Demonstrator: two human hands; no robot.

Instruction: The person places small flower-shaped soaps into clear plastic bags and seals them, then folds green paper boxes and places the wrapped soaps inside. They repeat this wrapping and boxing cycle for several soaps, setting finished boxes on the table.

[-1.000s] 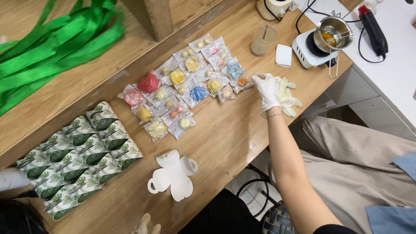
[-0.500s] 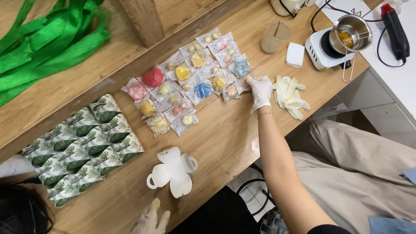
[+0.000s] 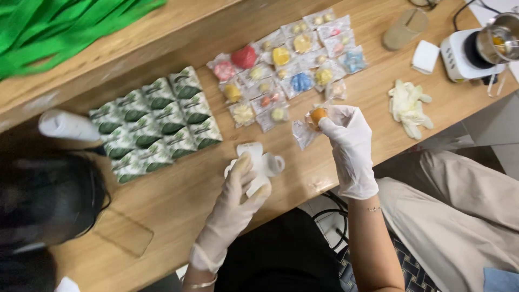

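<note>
My right hand (image 3: 348, 146), in a white glove, pinches a small clear packet (image 3: 309, 125) with an orange piece inside, lifted just in front of the spread of colourful packets (image 3: 286, 70) on the wooden table (image 3: 178, 200). My left hand (image 3: 238, 200), also gloved, rests its fingers on a white moulded object (image 3: 264, 162) that lies near the table's front edge. The two hands are a short distance apart.
Rows of green-and-white sachets (image 3: 157, 121) lie to the left, beside a white roll (image 3: 67, 125). Spare gloves (image 3: 408, 105), a small white box (image 3: 425, 57), a tan cup (image 3: 405, 30) and a white hot plate with a metal pot (image 3: 476, 48) are at the right. Green ribbons (image 3: 65, 32) lie at the back left. Another person's dark hair (image 3: 48, 200) is at the left.
My right hand has taken a packet with an orange piece from the colourful group and drawn it toward me. My left hand has risen onto the white moulded object.
</note>
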